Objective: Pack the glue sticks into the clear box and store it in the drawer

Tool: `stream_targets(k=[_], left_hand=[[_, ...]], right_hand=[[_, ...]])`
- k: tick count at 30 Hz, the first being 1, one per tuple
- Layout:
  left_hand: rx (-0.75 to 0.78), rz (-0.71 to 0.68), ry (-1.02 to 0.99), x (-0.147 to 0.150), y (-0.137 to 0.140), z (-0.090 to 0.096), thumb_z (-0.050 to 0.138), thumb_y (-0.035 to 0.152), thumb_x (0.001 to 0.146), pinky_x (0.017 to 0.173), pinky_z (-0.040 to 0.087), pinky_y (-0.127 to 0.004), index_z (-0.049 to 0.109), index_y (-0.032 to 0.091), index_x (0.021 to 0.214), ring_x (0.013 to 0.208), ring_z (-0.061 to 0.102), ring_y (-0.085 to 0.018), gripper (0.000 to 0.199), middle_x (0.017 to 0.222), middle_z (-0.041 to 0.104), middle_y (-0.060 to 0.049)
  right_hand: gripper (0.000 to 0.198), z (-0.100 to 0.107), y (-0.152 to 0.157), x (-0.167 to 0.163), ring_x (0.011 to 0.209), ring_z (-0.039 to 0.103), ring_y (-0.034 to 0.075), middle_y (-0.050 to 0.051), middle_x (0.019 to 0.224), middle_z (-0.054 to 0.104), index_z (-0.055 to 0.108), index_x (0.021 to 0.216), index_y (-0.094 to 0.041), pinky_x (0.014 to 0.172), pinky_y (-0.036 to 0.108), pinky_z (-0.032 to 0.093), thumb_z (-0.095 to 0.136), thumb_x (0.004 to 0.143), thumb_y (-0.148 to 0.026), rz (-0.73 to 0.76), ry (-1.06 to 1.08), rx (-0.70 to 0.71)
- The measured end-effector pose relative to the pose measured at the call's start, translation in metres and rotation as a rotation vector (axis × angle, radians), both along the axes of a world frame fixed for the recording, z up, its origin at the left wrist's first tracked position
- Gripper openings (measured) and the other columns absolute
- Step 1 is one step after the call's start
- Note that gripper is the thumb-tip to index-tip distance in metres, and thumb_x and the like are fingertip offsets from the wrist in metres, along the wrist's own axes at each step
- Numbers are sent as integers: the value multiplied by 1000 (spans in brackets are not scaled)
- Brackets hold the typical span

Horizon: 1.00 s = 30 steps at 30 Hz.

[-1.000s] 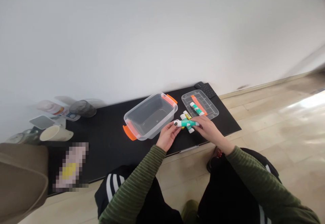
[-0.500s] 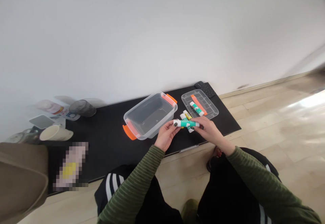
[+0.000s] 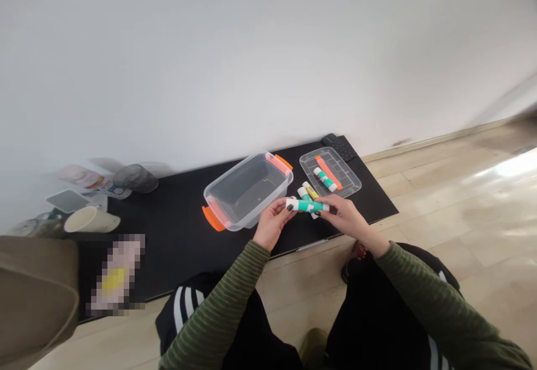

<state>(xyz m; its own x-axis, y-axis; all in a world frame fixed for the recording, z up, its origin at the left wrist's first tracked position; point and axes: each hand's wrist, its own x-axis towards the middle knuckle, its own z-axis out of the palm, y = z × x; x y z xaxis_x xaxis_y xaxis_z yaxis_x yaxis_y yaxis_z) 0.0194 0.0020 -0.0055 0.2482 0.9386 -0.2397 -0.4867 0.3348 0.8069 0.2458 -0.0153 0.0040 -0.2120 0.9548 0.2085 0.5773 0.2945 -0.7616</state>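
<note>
A green-and-white glue stick (image 3: 305, 206) lies level between my two hands, above the front edge of the table. My left hand (image 3: 272, 220) pinches its white left end. My right hand (image 3: 343, 214) grips the other end. Just behind it, a second green glue stick (image 3: 302, 192) and a yellow one (image 3: 311, 190) rest on the table, partly hidden by the held stick and my fingers. Another green glue stick (image 3: 325, 179) lies on the clear lid (image 3: 354, 173), beside an orange strip. Left of the hands stands an open clear plastic box (image 3: 247, 191) with orange handles.
The black table (image 3: 180, 235) runs along a white wall. On its left are a paper cup (image 3: 93, 220), a dark mesh cup (image 3: 135, 178), a bottle (image 3: 79, 176) and a blurred-out pink item (image 3: 130, 249). A black keypad (image 3: 342, 147) sits at the far right corner.
The held glue stick has turned slightly about its length, so its printed label shows differently. Both hands keep their grip in nearly the same place.
</note>
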Motion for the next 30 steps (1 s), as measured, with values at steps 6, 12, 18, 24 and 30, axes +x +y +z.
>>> stream_targets(k=[6, 12, 18, 24, 30], left_hand=[[16, -12, 34, -1, -1, 1, 83, 31, 69, 103, 47, -41, 71, 14, 100, 102, 66, -21, 37, 109, 71, -9], [32, -46, 94, -2, -1, -1, 83, 33, 68, 102, 48, -42, 72, 15, 100, 106, 64, -23, 38, 116, 70, -11], [143, -91, 219, 3, 2, -11, 81, 35, 70, 107, 43, -44, 72, 17, 107, 114, 62, -26, 42, 119, 69, -12], [336, 33, 580, 0, 14, -32, 73, 29, 78, 114, 33, -47, 68, 22, 120, 123, 56, -28, 43, 132, 62, -11], [565, -47, 775, 4, 18, -47, 61, 12, 78, 119, 22, -46, 65, 20, 121, 136, 43, -28, 44, 142, 53, -14]], right_hand=[[32, 4, -1, 0, 76, 65, 17, 5, 100, 74, 71, 112, -21, 71, 28, 50, 63, 82, -30, -34, 9, -131], [34, 5, 1, 2, 71, 63, 17, 3, 83, 73, 73, 108, -16, 66, 26, 48, 63, 83, -38, 36, 34, -276], [27, 8, 1, -4, 63, 61, 14, 0, 73, 70, 74, 97, -17, 58, 23, 43, 65, 81, -35, 199, -59, -388], [23, 8, 20, 1, 77, 65, 18, 2, 82, 72, 73, 93, -20, 69, 25, 43, 60, 84, -38, -108, -301, -298], [32, 1, 42, 0, 92, 66, 27, 12, 96, 72, 70, 98, -20, 72, 31, 45, 53, 88, -45, -391, -670, -336]])
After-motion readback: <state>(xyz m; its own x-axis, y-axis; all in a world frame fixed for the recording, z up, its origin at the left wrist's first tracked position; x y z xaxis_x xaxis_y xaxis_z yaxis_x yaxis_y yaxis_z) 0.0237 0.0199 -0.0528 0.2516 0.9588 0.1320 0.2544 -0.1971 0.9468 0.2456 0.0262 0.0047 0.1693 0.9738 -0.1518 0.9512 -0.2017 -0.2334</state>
